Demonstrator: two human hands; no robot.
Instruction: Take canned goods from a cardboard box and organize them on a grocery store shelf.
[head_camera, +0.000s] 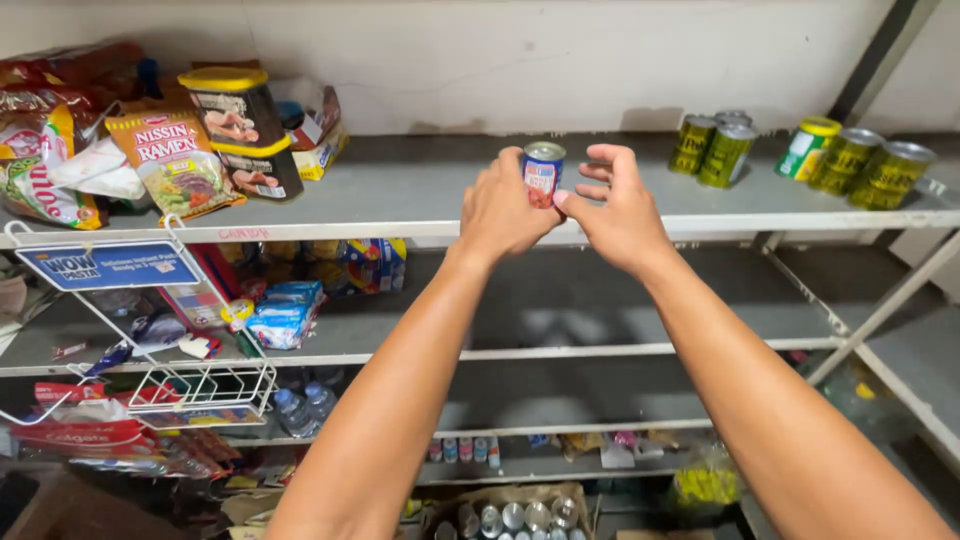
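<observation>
Small can held over the top shelf, not yet set down.

Both hands, left hand (502, 212) and right hand (622, 212), close around a small can (543, 172) at upper centre, above the grey shelf (420, 195). Green cans (712, 148) already stand at upper right; a box of cans (512, 515) waits at the bottom.

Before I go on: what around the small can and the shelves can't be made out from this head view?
- Small can: lower part hidden by left hand and right hand; whether it rests on the top shelf is unclear.
- Box of cans, bottom edge: cut off by the frame.
- Bottom shelf items: too small and dim.
- Bags, left edge: cut off.
</observation>
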